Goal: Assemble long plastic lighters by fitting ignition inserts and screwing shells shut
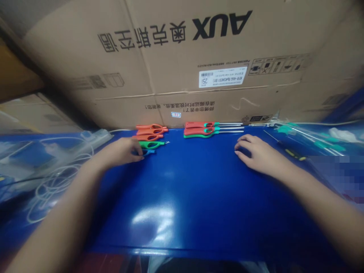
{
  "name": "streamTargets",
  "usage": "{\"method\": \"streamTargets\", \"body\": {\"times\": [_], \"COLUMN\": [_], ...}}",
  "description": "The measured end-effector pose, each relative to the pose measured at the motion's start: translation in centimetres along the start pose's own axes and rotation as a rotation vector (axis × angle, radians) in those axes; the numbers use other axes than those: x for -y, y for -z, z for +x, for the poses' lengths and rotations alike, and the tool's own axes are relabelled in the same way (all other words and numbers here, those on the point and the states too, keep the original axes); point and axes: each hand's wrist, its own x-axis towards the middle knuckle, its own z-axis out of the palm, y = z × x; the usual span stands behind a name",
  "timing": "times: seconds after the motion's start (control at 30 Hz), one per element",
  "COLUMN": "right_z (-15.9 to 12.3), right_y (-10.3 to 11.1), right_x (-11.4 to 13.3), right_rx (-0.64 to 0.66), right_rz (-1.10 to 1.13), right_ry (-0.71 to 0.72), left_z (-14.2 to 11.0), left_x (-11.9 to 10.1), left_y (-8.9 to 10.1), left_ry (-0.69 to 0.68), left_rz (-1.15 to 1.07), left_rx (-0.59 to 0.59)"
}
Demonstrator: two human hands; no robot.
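Note:
My left hand [128, 151] has its fingers closed on the near end of a row of gas-lighter handles, around a blue lighter handle [149, 152] whose other end shows past the thumb. Beside it lie a green lighter handle [150, 145] with thin wires at its tip and several orange lighter handles [149, 137]. To the right are red lighters with long metal barrels [199, 131], the nearest with a green underside. My right hand [254, 151] rests over the blue table just right of the barrel tips, fingers bent and apart, holding nothing I can see.
A large cardboard box [170, 79] stands as a wall behind the blue table [182, 189]. At left are a white power strip [98, 140] and tangled white cable [54, 189]. At right lie a black-and-yellow screwdriver [294, 153] and metal tubes with green parts [321, 140].

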Motion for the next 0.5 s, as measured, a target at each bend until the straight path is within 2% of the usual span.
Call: {"method": "streamTargets", "body": {"times": [0.1, 0.2, 0.3, 0.37, 0.5], "right_z": [-0.1, -0.2, -0.4, -0.7, -1.2], "right_y": [0.2, 0.5, 1.3, 1.8, 2.5], "right_x": [0.3, 1.3, 3.2, 4.5, 6.2], "right_rx": [0.008, 0.044, 0.082, 0.11, 0.253], "right_rz": [0.011, 0.046, 0.127, 0.236, 0.418], "right_ry": [0.042, 0.117, 0.174, 0.221, 0.361], "left_z": [-0.1, -0.3, -0.8, -1.2, -2.0], "left_x": [-1.1, -4.7, -9.5, -11.9, -13.5], "left_y": [0.1, -0.5, -1.9, -2.7, -4.4], "left_ry": [-0.082, -0.186, -0.332, -0.375, -0.379], "left_rz": [-0.041, -0.118, -0.305, -0.309, -0.277], "left_rx": [0.24, 0.335, 0.154, 0.09, 0.133]}}
